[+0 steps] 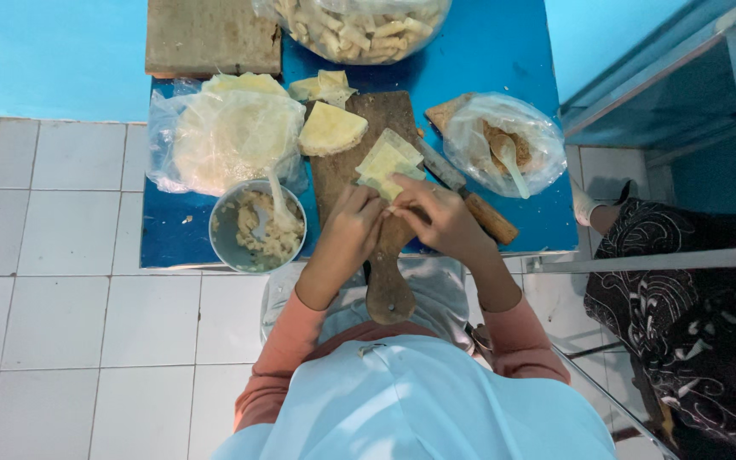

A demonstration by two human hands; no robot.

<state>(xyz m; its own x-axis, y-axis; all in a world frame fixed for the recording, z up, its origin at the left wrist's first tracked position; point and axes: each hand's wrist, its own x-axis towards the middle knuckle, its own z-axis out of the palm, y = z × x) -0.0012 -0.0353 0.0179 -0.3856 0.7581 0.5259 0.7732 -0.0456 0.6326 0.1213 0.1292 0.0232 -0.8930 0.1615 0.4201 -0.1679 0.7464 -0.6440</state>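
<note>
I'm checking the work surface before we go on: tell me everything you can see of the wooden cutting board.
The wooden cutting board is dark brown, worn, paddle-shaped, its long handle pointing toward the person and overhanging the blue table edge. It lies flat on the table. A folded pale wrapper piece rests at its left edge and a square wrapper on its middle. The left hand and right hand work over it, covering part. A wooden-handled knife lies along its right side.

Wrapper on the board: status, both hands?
Left hand and right hand both pinching wrapper on board. Knife lies beside right hand. Filling bowl left of board. Nothing blocking.
</note>
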